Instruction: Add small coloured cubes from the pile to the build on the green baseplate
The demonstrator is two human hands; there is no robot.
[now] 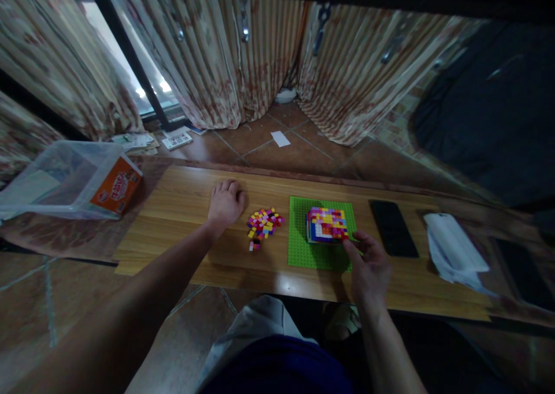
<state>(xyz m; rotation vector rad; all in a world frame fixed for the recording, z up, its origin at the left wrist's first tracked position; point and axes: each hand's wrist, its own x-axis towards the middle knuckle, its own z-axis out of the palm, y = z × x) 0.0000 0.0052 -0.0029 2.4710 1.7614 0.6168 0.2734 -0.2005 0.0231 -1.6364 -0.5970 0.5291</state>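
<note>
Dim overall; the window (163,86) glares (in small spots), edges stretched.

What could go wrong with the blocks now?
The right hand is at a corner of the block stack, so a bump might knock bricks loose. The loose bricks lie near the left hand, and a sweep of it could scatter them.

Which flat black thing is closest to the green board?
The near black slab, lying between the green board and the white object. The other black slab is farther right, past the white object.
</note>
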